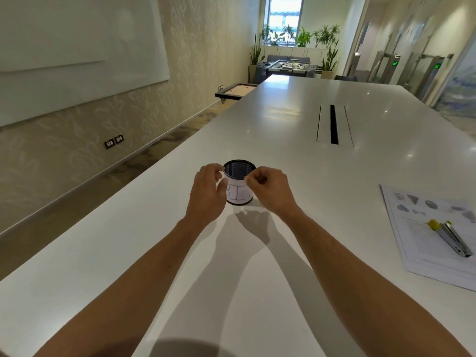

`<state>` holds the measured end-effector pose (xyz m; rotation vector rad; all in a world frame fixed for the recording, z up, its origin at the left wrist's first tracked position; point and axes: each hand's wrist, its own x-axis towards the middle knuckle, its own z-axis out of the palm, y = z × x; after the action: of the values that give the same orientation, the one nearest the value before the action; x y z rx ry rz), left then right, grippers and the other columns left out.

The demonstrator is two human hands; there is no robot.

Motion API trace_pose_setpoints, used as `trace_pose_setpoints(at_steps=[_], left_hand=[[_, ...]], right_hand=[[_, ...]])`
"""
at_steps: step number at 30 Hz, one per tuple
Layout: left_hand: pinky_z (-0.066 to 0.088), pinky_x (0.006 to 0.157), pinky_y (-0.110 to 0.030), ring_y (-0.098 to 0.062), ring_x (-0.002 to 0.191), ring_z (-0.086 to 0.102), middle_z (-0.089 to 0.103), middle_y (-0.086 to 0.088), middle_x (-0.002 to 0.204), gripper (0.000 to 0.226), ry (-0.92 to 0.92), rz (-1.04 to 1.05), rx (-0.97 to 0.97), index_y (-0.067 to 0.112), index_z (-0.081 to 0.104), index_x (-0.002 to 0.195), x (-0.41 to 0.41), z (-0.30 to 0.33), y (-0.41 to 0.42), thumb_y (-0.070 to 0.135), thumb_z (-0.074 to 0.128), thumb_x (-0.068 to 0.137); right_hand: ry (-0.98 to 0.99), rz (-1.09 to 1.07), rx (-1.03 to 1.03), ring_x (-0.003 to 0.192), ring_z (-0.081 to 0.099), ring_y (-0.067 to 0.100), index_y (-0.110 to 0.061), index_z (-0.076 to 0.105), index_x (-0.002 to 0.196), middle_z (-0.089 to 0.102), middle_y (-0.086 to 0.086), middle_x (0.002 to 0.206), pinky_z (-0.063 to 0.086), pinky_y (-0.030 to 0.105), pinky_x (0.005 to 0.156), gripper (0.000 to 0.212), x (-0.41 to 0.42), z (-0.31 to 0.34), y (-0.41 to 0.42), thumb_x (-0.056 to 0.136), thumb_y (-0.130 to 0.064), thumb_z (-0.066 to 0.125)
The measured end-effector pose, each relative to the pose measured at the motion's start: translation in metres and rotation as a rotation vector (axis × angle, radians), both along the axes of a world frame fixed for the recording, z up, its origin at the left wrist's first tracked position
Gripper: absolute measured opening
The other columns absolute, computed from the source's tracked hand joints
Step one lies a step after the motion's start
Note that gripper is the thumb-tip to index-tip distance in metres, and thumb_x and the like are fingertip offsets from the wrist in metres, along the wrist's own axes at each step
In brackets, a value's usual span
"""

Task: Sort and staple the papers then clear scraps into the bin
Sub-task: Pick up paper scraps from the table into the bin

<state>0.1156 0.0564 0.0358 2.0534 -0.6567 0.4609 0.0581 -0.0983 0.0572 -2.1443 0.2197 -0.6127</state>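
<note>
A small black mesh bin [239, 188] with a white paper label stands on the white table [283, 119], straight ahead. My left hand [206, 191] is at the bin's left side, its fingers curled at the rim and its thumb against the label. My right hand [270, 188] hovers at the bin's right rim with fingers curled tight together; nothing shows between them. A stack of printed papers [422, 256] lies at the right edge of the view, with a grey stapler [453, 240] with a yellow end resting on top.
A long cable slot [334, 124] is cut into the table beyond the bin. The table's left edge runs along a carpeted aisle and a wall. A foosball table [291, 65] and plants stand far back.
</note>
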Motion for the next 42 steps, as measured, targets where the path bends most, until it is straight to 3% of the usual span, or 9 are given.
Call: trace_pose_setpoints(at_steps=[6, 11, 14, 17, 20, 26, 31, 35, 42], left_hand=[[0.036, 0.103, -0.034, -0.02, 0.132, 0.038, 0.039, -0.009, 0.145, 0.09, 0.35, -0.138, -0.026, 0.017, 0.021, 0.146, 0.033, -0.004, -0.017, 0.022, 0.078, 0.077], [0.036, 0.092, -0.024, -0.016, 0.125, 0.045, 0.043, -0.004, 0.141, 0.113, 0.391, -0.218, -0.069, 0.023, 0.0, 0.151, 0.041, -0.016, -0.033, 0.023, 0.082, 0.073], [0.04, 0.093, -0.025, -0.022, 0.124, 0.049, 0.046, -0.008, 0.141, 0.113, 0.384, -0.21, -0.104, 0.024, 0.003, 0.15, 0.047, -0.022, -0.038, 0.024, 0.083, 0.071], [0.042, 0.089, -0.023, -0.013, 0.114, 0.051, 0.05, -0.003, 0.134, 0.108, 0.392, -0.199, -0.121, 0.022, 0.008, 0.149, 0.05, -0.029, -0.041, 0.025, 0.083, 0.071], [0.038, 0.083, -0.017, -0.006, 0.106, 0.048, 0.05, 0.007, 0.121, 0.104, 0.391, -0.175, -0.125, 0.018, 0.015, 0.148, 0.054, -0.034, -0.041, 0.03, 0.084, 0.07], [0.043, 0.067, -0.008, 0.012, 0.092, 0.055, 0.054, 0.029, 0.104, 0.075, 0.411, -0.178, -0.166, 0.031, 0.04, 0.127, 0.052, -0.036, -0.039, 0.041, 0.082, 0.066], [0.047, 0.064, -0.004, 0.018, 0.09, 0.055, 0.053, 0.03, 0.104, 0.074, 0.413, -0.196, -0.219, 0.025, 0.044, 0.127, 0.051, -0.041, -0.042, 0.033, 0.085, 0.067], [0.049, 0.067, -0.006, 0.011, 0.096, 0.056, 0.055, 0.027, 0.109, 0.081, 0.417, -0.225, -0.235, 0.024, 0.044, 0.128, 0.056, -0.041, -0.052, 0.033, 0.088, 0.061], [0.047, 0.066, -0.004, 0.016, 0.093, 0.056, 0.055, 0.027, 0.109, 0.071, 0.44, -0.295, -0.215, 0.028, 0.043, 0.125, 0.077, -0.036, -0.061, 0.022, 0.085, 0.068]], right_hand=[[0.065, -0.02, -0.087, 0.079, 0.063, 0.015, -0.012, 0.073, 0.081, 0.072, 0.002, 0.082, 0.049, 0.026, 0.073, 0.011, 0.03, 0.019, -0.022, 0.085, -0.019, 0.065], [0.197, 0.019, -0.204, 0.095, 0.064, 0.02, -0.014, 0.074, 0.097, 0.073, 0.006, 0.102, 0.048, 0.026, 0.082, 0.02, 0.052, 0.014, -0.028, 0.091, -0.013, 0.056], [0.205, 0.011, -0.279, 0.105, 0.061, 0.022, -0.014, 0.073, 0.107, 0.069, 0.008, 0.113, 0.043, 0.026, 0.088, 0.027, 0.06, 0.01, -0.029, 0.092, -0.008, 0.051], [0.152, -0.007, -0.28, 0.106, 0.057, 0.024, -0.014, 0.074, 0.105, 0.063, 0.01, 0.114, 0.045, 0.031, 0.094, 0.025, 0.06, 0.003, -0.03, 0.09, -0.009, 0.055], [0.106, 0.007, -0.203, 0.106, 0.06, 0.021, -0.013, 0.07, 0.113, 0.06, 0.008, 0.12, 0.045, 0.026, 0.089, 0.026, 0.057, -0.002, -0.031, 0.089, -0.018, 0.062], [0.208, 0.148, 0.078, 0.118, 0.06, 0.019, -0.018, 0.038, 0.145, 0.055, 0.002, 0.138, 0.049, 0.031, 0.095, 0.077, 0.042, -0.018, -0.031, 0.082, -0.048, 0.07], [0.187, 0.198, 0.156, 0.123, 0.057, 0.019, -0.022, 0.043, 0.143, 0.058, 0.002, 0.137, 0.05, 0.037, 0.1, 0.063, 0.03, -0.032, -0.032, 0.087, -0.032, 0.069], [0.165, 0.183, 0.191, 0.13, 0.051, 0.018, -0.021, 0.04, 0.145, 0.055, 0.0, 0.14, 0.044, 0.045, 0.107, 0.055, 0.03, -0.036, -0.033, 0.094, -0.014, 0.059], [0.178, 0.134, 0.184, 0.132, 0.048, 0.021, -0.025, 0.032, 0.149, 0.051, 0.003, 0.143, 0.043, 0.044, 0.107, 0.059, 0.043, -0.04, -0.032, 0.094, -0.008, 0.046]])
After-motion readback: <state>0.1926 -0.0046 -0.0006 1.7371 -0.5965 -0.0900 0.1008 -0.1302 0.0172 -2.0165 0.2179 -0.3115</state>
